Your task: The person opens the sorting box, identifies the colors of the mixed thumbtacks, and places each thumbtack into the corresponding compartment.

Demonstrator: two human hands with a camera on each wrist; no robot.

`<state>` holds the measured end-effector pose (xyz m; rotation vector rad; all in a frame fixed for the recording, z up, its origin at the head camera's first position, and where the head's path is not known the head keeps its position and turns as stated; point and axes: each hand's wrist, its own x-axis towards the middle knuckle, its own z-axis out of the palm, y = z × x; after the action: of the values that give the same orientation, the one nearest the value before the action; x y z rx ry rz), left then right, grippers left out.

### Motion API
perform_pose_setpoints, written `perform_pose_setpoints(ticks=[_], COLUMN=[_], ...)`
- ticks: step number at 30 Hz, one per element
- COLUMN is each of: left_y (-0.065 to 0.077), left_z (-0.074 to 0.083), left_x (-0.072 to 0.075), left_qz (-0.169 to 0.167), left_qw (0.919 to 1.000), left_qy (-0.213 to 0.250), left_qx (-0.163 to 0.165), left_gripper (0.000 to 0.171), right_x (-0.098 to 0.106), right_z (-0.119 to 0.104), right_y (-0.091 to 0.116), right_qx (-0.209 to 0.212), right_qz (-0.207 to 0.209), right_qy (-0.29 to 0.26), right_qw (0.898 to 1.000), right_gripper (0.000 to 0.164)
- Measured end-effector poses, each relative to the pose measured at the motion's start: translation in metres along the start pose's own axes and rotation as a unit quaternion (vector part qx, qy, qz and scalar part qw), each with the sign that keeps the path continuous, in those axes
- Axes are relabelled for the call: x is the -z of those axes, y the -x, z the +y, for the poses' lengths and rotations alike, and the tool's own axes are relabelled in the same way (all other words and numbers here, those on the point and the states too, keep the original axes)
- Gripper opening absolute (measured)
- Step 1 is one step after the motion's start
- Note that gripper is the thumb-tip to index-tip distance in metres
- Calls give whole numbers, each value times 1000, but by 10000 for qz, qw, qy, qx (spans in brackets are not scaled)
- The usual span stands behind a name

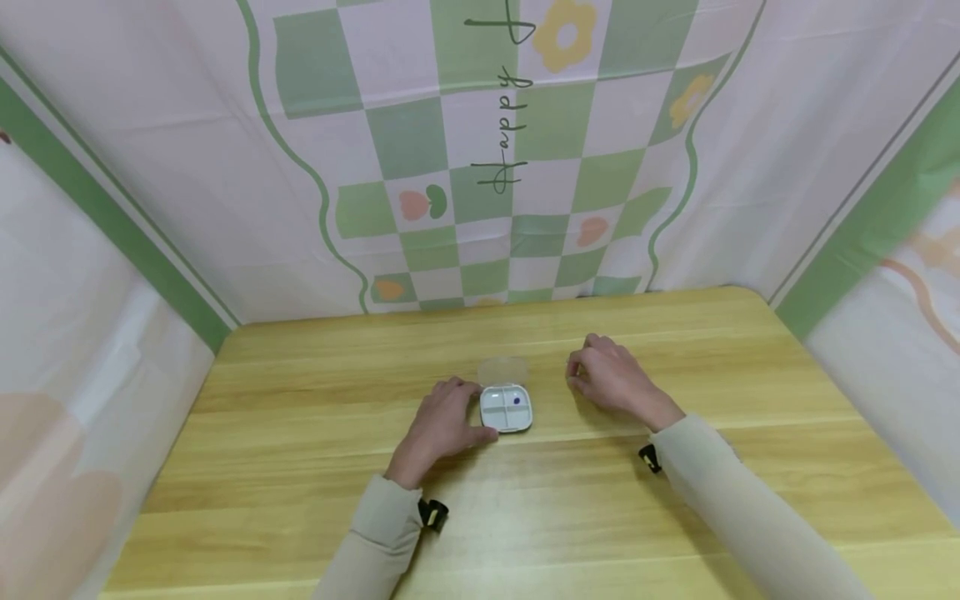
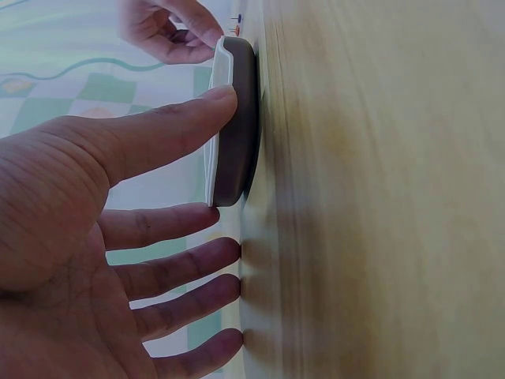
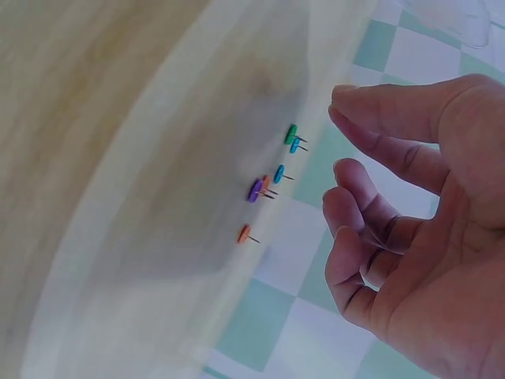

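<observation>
A small white pill box (image 1: 506, 421) with several compartments stands on the table, its clear lid (image 1: 502, 370) folded back. One dark blue or purple pin (image 1: 517, 401) lies in the far right compartment. My left hand (image 1: 442, 417) holds the box from its left side, thumb on the near edge and index finger at the far corner; the other fingers (image 2: 197, 268) spread towards the tabletop. To the right, my right hand (image 1: 611, 375) hovers with thumb and index fingertips close together; nothing shows between them. Beyond it in the right wrist view lie several coloured thumbtacks (image 3: 255, 190), points up.
The wooden table (image 1: 300, 500) runs back to a hanging cloth (image 1: 405, 150) with a green and white checked print. More cloth hangs at both sides. The thumbtacks are hidden behind my right hand in the head view.
</observation>
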<state>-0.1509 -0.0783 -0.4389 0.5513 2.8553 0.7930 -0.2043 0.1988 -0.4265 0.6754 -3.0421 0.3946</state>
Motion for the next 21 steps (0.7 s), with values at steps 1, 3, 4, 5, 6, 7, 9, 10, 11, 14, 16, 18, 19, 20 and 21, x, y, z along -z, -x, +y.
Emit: perform_pose_setpoints(ticks=[1, 3, 4, 5, 6, 7, 9, 10, 11, 14, 16, 18, 19, 20, 21], left_y=[0, 0, 1, 1, 1, 1, 1, 1, 1, 0, 0, 0, -1, -1, -1], left_z=[0, 0, 0, 0, 0, 0, 0, 0, 0, -1, -1, -1, -1, -1, -1], left_x=[0, 0, 0, 0, 0, 0, 0, 0, 0, -1, -1, -1, -1, -1, -1], left_qz=[1, 3, 4, 5, 7, 7, 7, 10, 10, 19, 24, 27, 28, 32, 34], left_qw=[10000, 10000, 10000, 10000, 10000, 10000, 10000, 10000, 10000, 10000, 10000, 10000, 10000, 10000, 10000], left_qy=[10, 25, 31, 32, 30, 25, 16, 11, 9, 13, 13, 6, -2, -7, -13], left_qx=[-1, -1, 5, 8, 9, 9, 11, 2, -4, -10, -15, -12, -14, -17, -15], left_gripper=[70, 69, 69, 69, 69, 69, 69, 69, 69, 69, 69, 69, 69, 69, 69], right_x=[0, 1, 2, 2, 2, 3, 4, 5, 5, 7, 8, 9, 9, 9, 10], right_z=[-1, -2, -2, -3, -4, -4, -6, -7, -7, -9, -11, -12, -13, -14, -15], right_y=[0, 0, 0, 0, 1, 1, 1, 1, 1, 2, 2, 2, 2, 3, 3], right_qx=[4, 20, 39, 59, 79, 100, 138, 152, 162, 213, 256, 298, 307, 316, 319], right_qz=[10, 38, 59, 73, 88, 101, 127, 138, 147, 181, 206, 233, 244, 250, 255], right_qy=[-9, -1, -1, -2, -22, -34, -35, -45, -54, -51, -44, -14, -8, 3, 8], right_qw=[10000, 10000, 10000, 10000, 9999, 9999, 9998, 9998, 9997, 9996, 9994, 9993, 9992, 9992, 9992], right_gripper=[3, 4, 4, 4, 4, 4, 5, 5, 5, 5, 6, 6, 6, 7, 7])
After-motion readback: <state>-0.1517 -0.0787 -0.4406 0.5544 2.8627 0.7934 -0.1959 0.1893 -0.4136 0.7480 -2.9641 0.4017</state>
